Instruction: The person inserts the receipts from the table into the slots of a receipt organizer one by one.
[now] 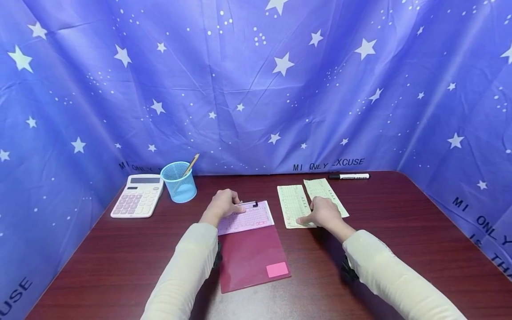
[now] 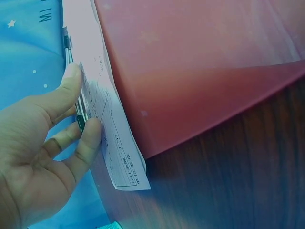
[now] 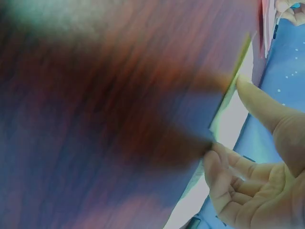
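My left hand (image 1: 222,206) grips the wire clip (image 2: 81,105) at the top of a maroon clipboard (image 1: 252,253); its thumb and fingers lie around the clip. Under the clip lies a pink printed form (image 1: 256,218), with a white edge showing beside it. To the right, my right hand (image 1: 325,214) touches the lower part of a pale green printed slip (image 1: 294,202), its thumb on the slip and its fingers bent near the edge, apart from the thumb. A second green slip (image 1: 323,189) lies at an angle, partly behind that hand.
At the left stand a white calculator (image 1: 137,196) and a blue mesh pen cup (image 1: 182,189) holding a pencil (image 1: 192,163). A marker (image 1: 350,176) lies at the table's back edge. A pink label (image 1: 277,270) marks the clipboard's lower corner. A starry blue curtain (image 1: 240,80) hangs behind.
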{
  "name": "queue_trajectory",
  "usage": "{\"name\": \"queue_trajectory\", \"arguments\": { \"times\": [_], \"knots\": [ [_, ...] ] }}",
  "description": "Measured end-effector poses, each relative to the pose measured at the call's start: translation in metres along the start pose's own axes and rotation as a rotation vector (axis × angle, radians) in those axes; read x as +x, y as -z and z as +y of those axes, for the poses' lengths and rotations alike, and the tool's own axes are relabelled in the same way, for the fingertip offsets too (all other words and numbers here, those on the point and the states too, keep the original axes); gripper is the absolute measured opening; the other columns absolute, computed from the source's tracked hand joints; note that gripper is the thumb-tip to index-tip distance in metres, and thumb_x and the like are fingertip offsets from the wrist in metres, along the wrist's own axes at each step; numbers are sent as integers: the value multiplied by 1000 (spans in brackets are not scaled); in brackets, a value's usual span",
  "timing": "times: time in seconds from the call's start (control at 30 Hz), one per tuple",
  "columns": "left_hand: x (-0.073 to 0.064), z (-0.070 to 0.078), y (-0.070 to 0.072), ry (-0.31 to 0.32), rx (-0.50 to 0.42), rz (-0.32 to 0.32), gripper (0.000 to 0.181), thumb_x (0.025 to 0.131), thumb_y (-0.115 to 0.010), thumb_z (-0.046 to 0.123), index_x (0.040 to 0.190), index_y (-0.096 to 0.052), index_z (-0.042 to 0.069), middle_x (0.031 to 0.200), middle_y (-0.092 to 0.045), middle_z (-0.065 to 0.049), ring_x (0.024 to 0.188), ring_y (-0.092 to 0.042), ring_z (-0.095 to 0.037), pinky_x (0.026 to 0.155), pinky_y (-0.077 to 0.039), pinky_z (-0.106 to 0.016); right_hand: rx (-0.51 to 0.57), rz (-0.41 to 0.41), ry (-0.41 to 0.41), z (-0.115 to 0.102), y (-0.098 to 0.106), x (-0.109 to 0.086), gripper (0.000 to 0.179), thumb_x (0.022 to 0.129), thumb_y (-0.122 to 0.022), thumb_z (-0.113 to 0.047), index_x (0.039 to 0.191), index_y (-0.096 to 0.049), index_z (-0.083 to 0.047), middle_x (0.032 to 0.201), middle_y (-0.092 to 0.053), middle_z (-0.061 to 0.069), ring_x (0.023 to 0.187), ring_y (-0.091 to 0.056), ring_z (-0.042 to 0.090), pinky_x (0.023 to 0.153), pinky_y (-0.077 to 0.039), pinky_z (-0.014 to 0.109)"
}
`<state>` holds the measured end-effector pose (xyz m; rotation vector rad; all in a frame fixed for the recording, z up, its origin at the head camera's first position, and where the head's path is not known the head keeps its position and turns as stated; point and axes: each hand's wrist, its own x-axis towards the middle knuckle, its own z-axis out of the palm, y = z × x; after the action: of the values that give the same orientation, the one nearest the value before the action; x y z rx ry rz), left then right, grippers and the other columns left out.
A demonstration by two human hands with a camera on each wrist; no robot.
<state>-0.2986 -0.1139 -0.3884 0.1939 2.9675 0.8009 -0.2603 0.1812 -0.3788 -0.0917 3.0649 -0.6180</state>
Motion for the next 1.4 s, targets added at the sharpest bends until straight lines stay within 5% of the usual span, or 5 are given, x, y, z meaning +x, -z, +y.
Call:
{"name": "queue_trajectory", "arguments": {
  "times": [0.13, 0.37, 0.6, 1.1, 1.4],
  "knots": [
    [-1, 2, 0, 20, -2, -6, 24, 80, -89, 23, 76, -69, 11, 84, -63, -5, 84, -56, -23, 74, -47, -34, 3, -9, -2, 2, 2, 1, 58, 66, -95, -31, 60, -41, -12, 63, -35, -1, 66, -37, 19, 62, -33, 34],
    [-3, 3, 1, 27, -11, -5, 23, 81, -88, 22, 78, -69, 10, 85, -63, -7, 80, -57, -22, 68, -48, -31, 38, -28, -36, 3, 0, 0, 46, 67, -95, -27, 81, -59, -2, 80, -58, 8, 80, -54, 28, 75, -46, 43],
    [-2, 2, 1, 17, 3, 0, 23, 80, -89, 23, 77, -69, 10, 86, -63, -6, 83, -57, -23, 72, -48, -33, 25, -41, -48, 4, -2, -4, 55, 71, -93, -32, 65, -42, -12, 66, -39, 1, 67, -41, 21, 62, -35, 33],
    [-4, 3, 1, 8, 11, 4, 25, 81, -88, 23, 77, -68, 9, 84, -63, -5, 85, -55, -23, 78, -47, -35, 325, -28, 19, 22, 9, -9, 58, 74, -88, -14, 122, -61, 4, 73, -62, 6, 64, -58, 17, 61, -43, 31],
    [-4, 2, 1, -4, 3, 3, 24, 82, -88, 23, 78, -68, 9, 83, -62, -4, 83, -54, -22, 75, -47, -34, 320, 127, 93, 32, 18, -13, 24, 84, -82, -14, 102, -74, 0, 72, -68, 2, 68, -54, 16, 64, -42, 32]
  ]
}}
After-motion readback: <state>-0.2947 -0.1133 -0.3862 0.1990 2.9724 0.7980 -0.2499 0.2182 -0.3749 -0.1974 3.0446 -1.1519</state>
